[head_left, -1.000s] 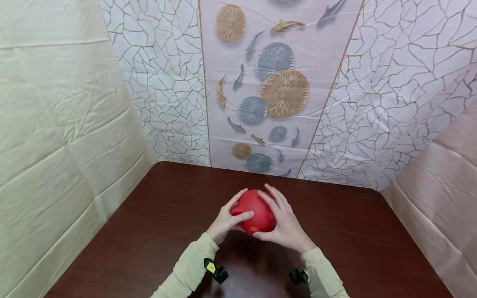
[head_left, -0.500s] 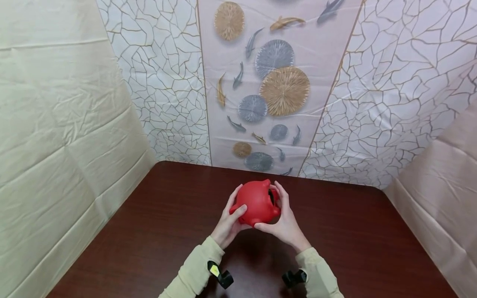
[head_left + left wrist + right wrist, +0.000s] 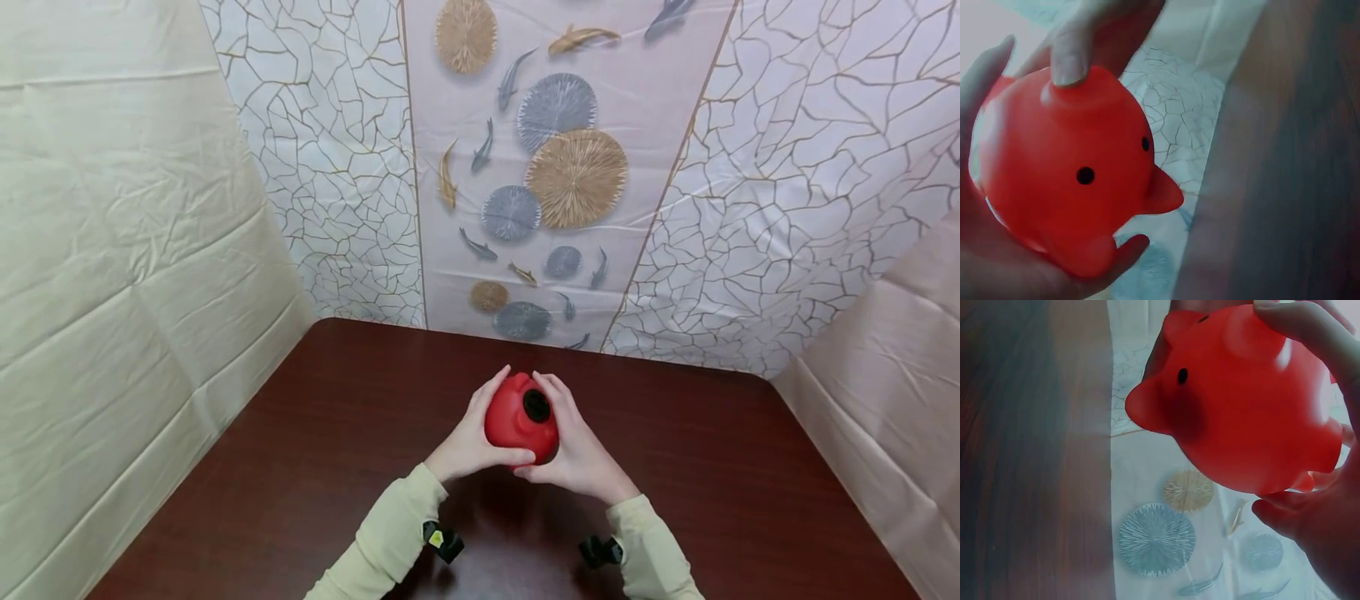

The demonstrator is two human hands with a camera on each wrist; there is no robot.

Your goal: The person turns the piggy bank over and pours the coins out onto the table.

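Observation:
Both hands hold a round red piggy bank (image 3: 508,429) above the dark table, in the middle of the head view. A black round plug (image 3: 536,406) on its underside faces up toward the head camera. My left hand (image 3: 472,440) grips its left side, thumb along the near side. The right hand (image 3: 576,454) grips the opposite side, its thumb tip close to the left thumb. In the left wrist view, black dot eyes and a pointed ear (image 3: 1165,192) show on the piggy bank. Another ear (image 3: 1147,407) shows in the right wrist view.
A dark reddish-brown table (image 3: 337,433) lies under the hands. Behind it hangs a patterned cloth (image 3: 517,250) with fish and round motifs. Plain beige cloth (image 3: 135,250) borders the left side, and more beige cloth (image 3: 892,367) the right.
The piggy bank has turned in the hands, bringing its black plug from out of sight, to the right side, then up toward the head camera. Both hands have shifted their grip around it.

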